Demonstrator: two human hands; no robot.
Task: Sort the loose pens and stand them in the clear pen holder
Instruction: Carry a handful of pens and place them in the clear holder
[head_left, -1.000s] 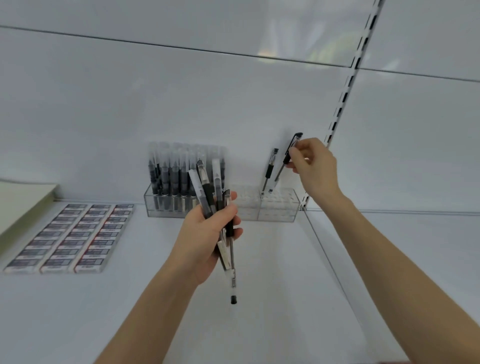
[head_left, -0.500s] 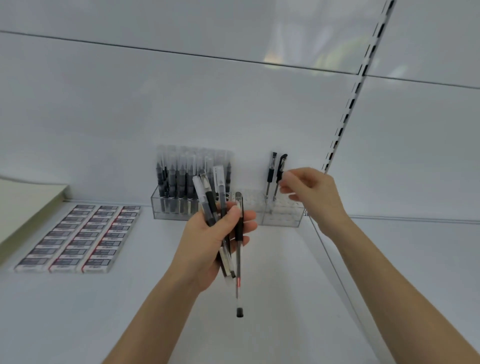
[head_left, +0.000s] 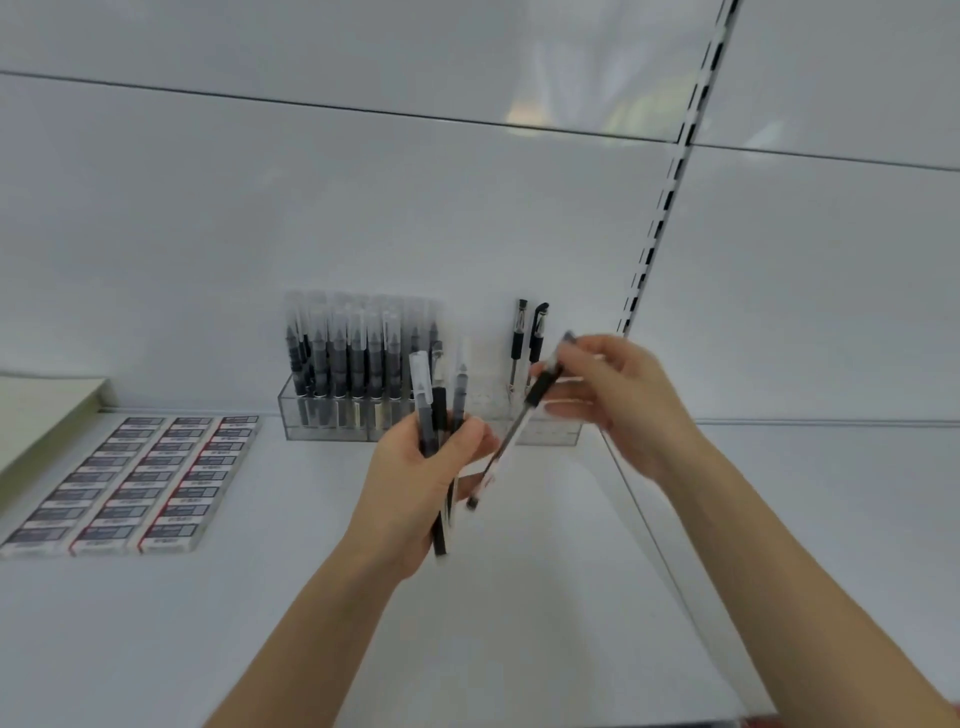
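Pens (head_left: 439, 410), a loose bundle of several, are held in the left hand (head_left: 415, 493), whose fingers and thumb wrap round their middles. Their upper ends fan out above the fist, one with a clear cap, and the lower ends poke out beneath the palm. The bundle hangs above the white shelf (head_left: 519, 597), in front of the clear pen holder (head_left: 322, 431).

The right hand (head_left: 628, 400) pinches a single pen (head_left: 511, 436) near its black rubber grip, between thumb and fingertips. This pen is tilted, its top up by the right hand and its lower end down beside the left hand's fingers. Motion blur hides whether it touches the bundle.

The clear pen holder stands on the shelf against the back wall. Its left part is packed with capped pens (head_left: 353, 358) standing upright. Near its right end stand two black-grip pens (head_left: 538, 335), side by side.

Three rows of small labelled boxes (head_left: 130, 483) lie on the shelf to the left, with a pale pad (head_left: 41, 410) beyond them. A slotted upright rail (head_left: 670, 171) runs up the wall on the right.
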